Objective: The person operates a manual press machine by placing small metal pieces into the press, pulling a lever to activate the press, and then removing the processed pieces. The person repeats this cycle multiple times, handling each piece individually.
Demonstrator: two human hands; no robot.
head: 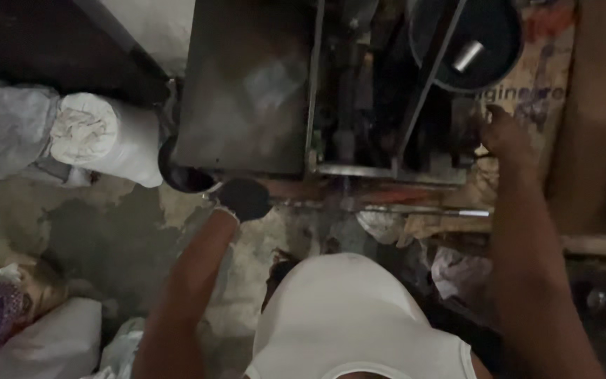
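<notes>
Dark cloth [245,198] in left hand [227,210], right hand [505,137] on machine [247,91]

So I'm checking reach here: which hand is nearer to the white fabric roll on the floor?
Left. The left hand, in a dark glove, is just right of the white fabric roll; the right hand is far across at the machine.

Scene dim overall, warm brownish cast, noisy grain. Faint hazy reflection on the flat metal panel [247,91]; left of it, the white fabric roll [106,137] is the brightest patch. Right of the panel the machine recess sits in deep shadow. Soft focus throughout; right forearm blurred.
</notes>
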